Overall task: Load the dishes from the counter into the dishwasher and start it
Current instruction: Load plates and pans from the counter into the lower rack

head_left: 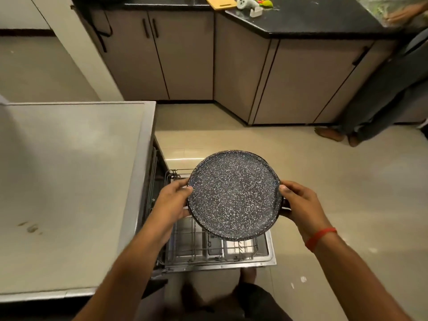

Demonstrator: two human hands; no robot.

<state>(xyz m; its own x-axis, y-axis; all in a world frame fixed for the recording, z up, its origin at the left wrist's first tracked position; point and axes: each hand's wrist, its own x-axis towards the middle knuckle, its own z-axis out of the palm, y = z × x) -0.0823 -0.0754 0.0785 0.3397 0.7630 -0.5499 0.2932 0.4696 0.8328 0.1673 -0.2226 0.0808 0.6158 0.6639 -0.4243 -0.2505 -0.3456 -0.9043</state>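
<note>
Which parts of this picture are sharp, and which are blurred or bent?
Head view: the speckled plate and both hands, left and right, are sharp; the other person at right is smeared; the wide lens bends the cabinets.

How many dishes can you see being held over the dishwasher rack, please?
1: a speckled plate, gripped at its left rim by the left hand and at its right by the right hand. Another may hide beneath.

A home kitchen: a black polished-stone desk (301, 17) runs over beige cabinet doors with dark bar handles (185, 61), a pale wooden chopping board (220, 2) lies on it, and an open dishwasher with wire racks (208, 246) stands on the cream tiled floor (347, 193).
</note>
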